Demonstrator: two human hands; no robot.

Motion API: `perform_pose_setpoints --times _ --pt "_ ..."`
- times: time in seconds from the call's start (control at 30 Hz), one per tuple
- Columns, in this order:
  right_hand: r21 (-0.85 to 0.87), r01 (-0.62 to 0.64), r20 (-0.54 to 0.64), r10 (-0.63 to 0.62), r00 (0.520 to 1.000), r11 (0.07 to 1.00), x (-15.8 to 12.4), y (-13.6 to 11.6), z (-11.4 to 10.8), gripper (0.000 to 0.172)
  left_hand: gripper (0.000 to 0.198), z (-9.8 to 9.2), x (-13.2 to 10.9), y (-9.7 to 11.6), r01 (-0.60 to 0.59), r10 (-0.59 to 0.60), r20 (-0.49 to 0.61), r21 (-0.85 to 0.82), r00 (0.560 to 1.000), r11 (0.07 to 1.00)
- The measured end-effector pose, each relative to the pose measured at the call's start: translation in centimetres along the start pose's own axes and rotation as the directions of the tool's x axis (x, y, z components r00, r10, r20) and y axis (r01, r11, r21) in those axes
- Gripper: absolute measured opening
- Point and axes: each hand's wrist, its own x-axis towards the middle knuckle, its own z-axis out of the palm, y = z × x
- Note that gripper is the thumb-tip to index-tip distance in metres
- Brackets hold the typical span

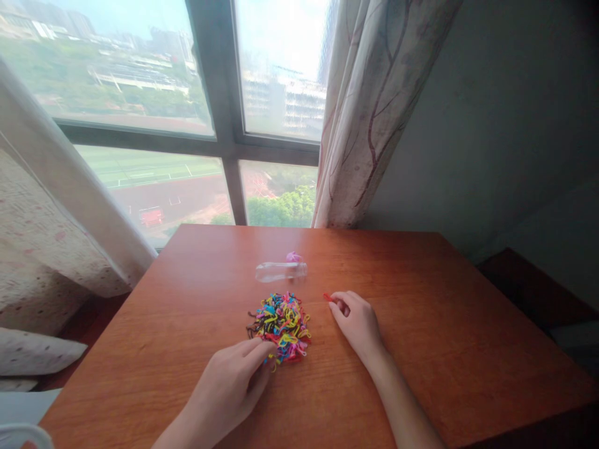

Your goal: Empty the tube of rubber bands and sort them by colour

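Mid-table on the reddish wooden table, the heap of multicoloured small rubber bands lay between the hands; the left hand pinched its near edge, while the right hand pinched one red band just right of the heap.

Before you: wooden table | window behind it | patterned curtain on your right | pillow at left

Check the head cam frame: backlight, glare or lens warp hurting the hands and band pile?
Head view: the window is washed out and hazy, the wall at right falls dark; soft sheen on the table, no harsh glare; left hand, right hand and pile of coloured bands evenly lit and fairly sharp; wide-angle bending tilts the window frame and curtains at the edges.
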Motion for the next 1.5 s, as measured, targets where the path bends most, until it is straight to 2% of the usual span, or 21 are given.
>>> perform_pose_setpoints --times 0.13,0.33,0.47,0.57,0.7,0.93,1.13,1.3,1.4,1.5 --pt "0.041 -0.006 -0.009 0.006 1.0 0.999 -0.7 -0.7 -0.2 0.013 0.021 0.0 0.0 -0.2 0.005 -0.005 -0.012 0.007 1.0 1.0" --pt "0.188 -0.045 0.064 0.033 0.997 0.981 -3.5 -2.7 0.2 0.013 0.014 -0.3 -0.6 -0.8 0.151 -0.15 -0.077 0.009 0.986 0.988" --pt "0.182 -0.04 0.069 0.027 0.997 0.983 -5.2 -3.7 0.6 0.014 0.012 -0.5 -1.2 -0.2 0.122 -0.122 -0.032 0.025 0.992 0.992" --pt "0.192 -0.044 0.064 0.032 0.997 0.98 -5.9 -4.0 0.6 0.014 0.01 -0.1 -1.6 0.6 0.085 -0.081 -0.046 0.086 0.996 0.993" --pt "0.204 -0.053 0.053 0.043 0.998 0.977 -6.0 -4.3 0.4 0.014 0.008 0.7 -1.5 1.4 0.073 -0.066 -0.046 0.178 0.997 0.981" --pt "0.222 -0.044 0.045 0.035 0.998 0.974 -6.0 -4.3 0.3 0.015 0.011 0.9 -1.2 1.7 0.091 -0.085 -0.036 0.214 0.996 0.973" --pt "0.226 -0.039 0.041 0.03 0.999 0.973 -6.0 -4.2 0.4 0.016 0.017 1.1 -1.6 1.9 0.096 -0.095 -0.017 0.172 0.995 0.98" --pt "0.224 -0.041 0.04 0.033 0.999 0.974 -5.9 -4.2 0.3 0.016 0.018 0.7 -1.7 2.2 0.089 -0.081 -0.073 0.115 0.994 0.989" --pt "0.267 -0.058 0.007 0.058 0.998 0.962 -6.0 -4.3 0.2 0.017 0.019 0.1 -0.9 2.4 0.068 -0.059 -0.088 0.112 0.994 0.991" --pt "0.321 -0.104 -0.058 0.129 0.99 0.941 -6.2 -4.4 -0.1 0.02 0.018 -0.5 1.0 2.8 0.026 -0.015 -0.085 0.121 0.996 0.992"
